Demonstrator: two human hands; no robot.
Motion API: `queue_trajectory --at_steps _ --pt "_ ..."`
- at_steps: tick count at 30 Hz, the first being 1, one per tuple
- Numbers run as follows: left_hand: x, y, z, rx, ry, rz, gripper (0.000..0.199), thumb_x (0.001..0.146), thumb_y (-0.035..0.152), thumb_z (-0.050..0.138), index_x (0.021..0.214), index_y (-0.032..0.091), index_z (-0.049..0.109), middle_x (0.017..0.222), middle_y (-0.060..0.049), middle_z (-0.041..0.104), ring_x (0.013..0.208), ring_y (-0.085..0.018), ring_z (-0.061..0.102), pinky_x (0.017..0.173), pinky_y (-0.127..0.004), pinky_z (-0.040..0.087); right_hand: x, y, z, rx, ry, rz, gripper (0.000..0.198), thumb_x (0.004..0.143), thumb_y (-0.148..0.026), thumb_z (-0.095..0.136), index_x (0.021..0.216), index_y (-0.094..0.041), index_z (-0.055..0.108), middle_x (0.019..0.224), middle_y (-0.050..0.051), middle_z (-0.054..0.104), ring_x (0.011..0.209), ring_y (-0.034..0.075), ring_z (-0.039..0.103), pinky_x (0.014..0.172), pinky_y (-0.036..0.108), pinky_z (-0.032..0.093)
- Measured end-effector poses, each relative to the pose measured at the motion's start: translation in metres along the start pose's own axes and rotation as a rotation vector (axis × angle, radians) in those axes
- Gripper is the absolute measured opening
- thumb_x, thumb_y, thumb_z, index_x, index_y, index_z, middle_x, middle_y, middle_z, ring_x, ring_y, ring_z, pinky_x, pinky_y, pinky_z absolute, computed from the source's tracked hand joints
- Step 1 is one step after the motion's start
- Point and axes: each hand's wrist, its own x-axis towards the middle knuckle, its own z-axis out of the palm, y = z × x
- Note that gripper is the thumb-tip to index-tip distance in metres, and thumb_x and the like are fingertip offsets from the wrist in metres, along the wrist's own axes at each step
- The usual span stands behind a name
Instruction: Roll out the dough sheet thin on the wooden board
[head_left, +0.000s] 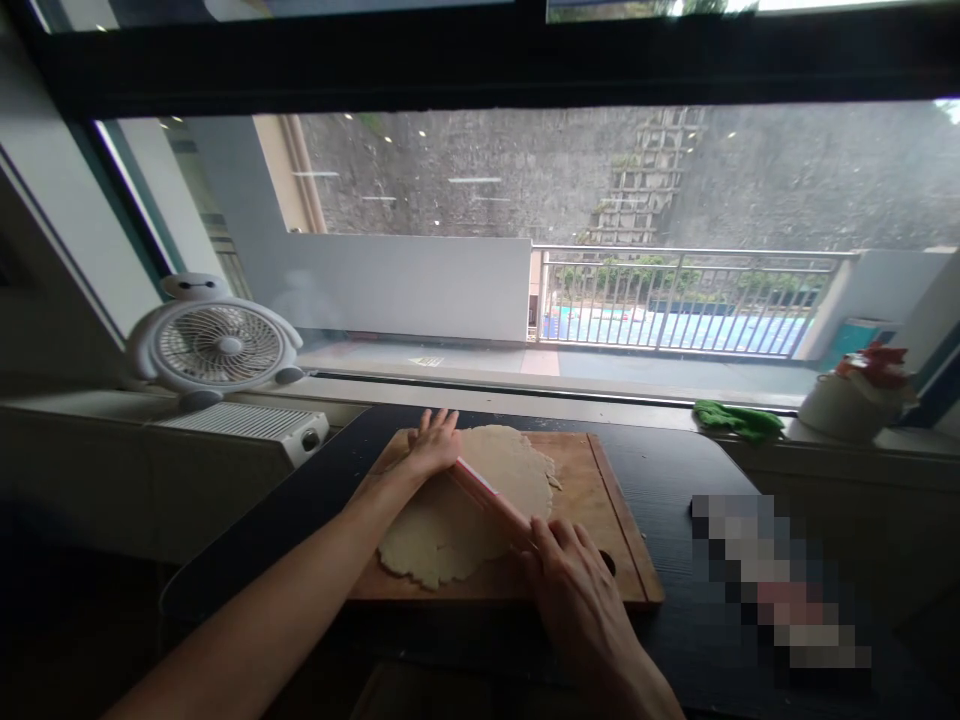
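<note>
A rolling pin (491,492) with a red and white strip lies slantwise across a wide sheet of pale dough (442,545). My left hand (436,440) rests on its far end, palm down, with the fingers stretched forward and apart. At the near end, my right hand (574,575) curls its fingers over the pin; the thumb is mostly hidden. The dough has ragged edges and a small torn bit at its right side. Under it is a wooden cutting board (577,465) with a dark hole near its right front corner, partly behind my right hand.
The board sits on a dark table (660,470). A blurred-out object (776,580) lies at the right. On the sill are a green cloth (739,420) and a pale pot (847,408). A white fan (225,343) stands at the left beneath a large window.
</note>
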Motion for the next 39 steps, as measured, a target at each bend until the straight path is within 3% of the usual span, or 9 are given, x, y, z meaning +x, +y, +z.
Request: queue_trajectory --at_steps 5,8,11,16,20,24,31,34,39 --pt "0.037 0.061 0.007 -0.045 0.085 0.073 0.051 0.087 0.03 0.024 0.137 0.025 0.036 0.146 0.0 0.033 0.139 -0.02 0.012 0.111 -0.048 0.01 0.0 0.013 0.014 -0.036 0.085 0.042 0.024 0.09 -0.022 0.044 0.113 -0.024 0.048 0.094 0.002 0.058 0.09 0.019 0.054 0.077 0.03 0.041" --pt "0.043 0.076 0.007 -0.07 0.104 0.097 0.049 0.086 0.027 0.028 0.134 0.025 0.04 0.145 0.001 0.035 0.139 -0.018 0.012 0.112 -0.042 0.01 0.003 0.015 0.024 -0.077 0.128 0.06 0.027 0.088 -0.02 0.046 0.115 -0.022 0.047 0.094 0.004 0.058 0.088 0.02 0.055 0.074 0.03 0.042" --pt "0.029 0.06 0.006 -0.071 0.11 0.081 0.048 0.085 0.025 0.031 0.132 0.022 0.043 0.146 -0.002 0.034 0.139 -0.019 0.011 0.112 -0.043 0.008 0.006 0.009 0.029 -0.116 0.115 0.024 0.03 0.086 -0.016 0.047 0.116 -0.021 0.048 0.094 0.004 0.057 0.085 0.021 0.055 0.071 0.03 0.043" --pt "-0.012 0.005 0.0 -0.05 0.051 0.015 0.051 0.085 0.024 0.029 0.132 0.011 0.043 0.146 -0.012 0.032 0.137 -0.028 0.019 0.106 -0.048 0.023 0.014 -0.014 0.033 -0.114 0.109 -0.064 0.048 0.078 0.001 0.042 0.119 -0.023 0.048 0.093 0.005 0.055 0.086 0.02 0.053 0.073 0.029 0.043" --pt "-0.022 -0.003 -0.006 -0.04 0.038 0.047 0.05 0.082 0.023 0.035 0.13 0.017 0.048 0.141 -0.011 0.04 0.136 -0.027 0.022 0.109 -0.046 0.018 0.024 -0.029 0.034 -0.037 0.11 -0.083 0.035 0.08 -0.005 0.045 0.109 -0.021 0.053 0.09 0.005 0.055 0.083 0.02 0.052 0.074 0.031 0.043" --pt "-0.005 0.039 0.0 -0.067 0.08 0.066 0.049 0.086 0.028 0.031 0.131 0.016 0.045 0.142 -0.011 0.039 0.136 -0.028 0.021 0.109 -0.048 0.014 0.027 -0.029 0.03 0.02 0.11 -0.054 0.014 0.084 -0.018 0.05 0.096 -0.023 0.054 0.088 0.003 0.054 0.081 0.02 0.051 0.072 0.033 0.042" --pt "0.021 0.118 0.017 -0.155 0.101 0.179 0.047 0.087 0.03 0.031 0.13 0.02 0.045 0.143 -0.002 0.038 0.137 -0.017 0.019 0.112 -0.035 0.016 0.017 -0.011 0.028 -0.078 0.156 0.003 0.01 0.086 -0.016 0.045 0.09 -0.022 0.052 0.085 0.004 0.052 0.081 0.02 0.051 0.073 0.033 0.04" --pt "0.014 0.106 0.013 -0.156 0.14 0.165 0.044 0.086 0.027 0.031 0.127 0.021 0.048 0.143 0.0 0.039 0.137 -0.017 0.018 0.112 -0.035 0.014 0.017 -0.013 0.03 -0.097 0.157 -0.011 0.017 0.083 -0.015 0.048 0.098 -0.022 0.053 0.087 0.004 0.053 0.081 0.02 0.052 0.072 0.033 0.041" --pt "-0.011 0.034 0.005 -0.114 0.168 -0.009 0.048 0.086 0.024 0.031 0.13 0.013 0.043 0.142 -0.01 0.038 0.136 -0.027 0.02 0.111 -0.042 0.016 0.02 -0.029 0.04 -0.087 0.138 -0.057 0.035 0.078 -0.009 0.051 0.111 -0.02 0.051 0.088 0.005 0.056 0.082 0.021 0.051 0.074 0.034 0.042"
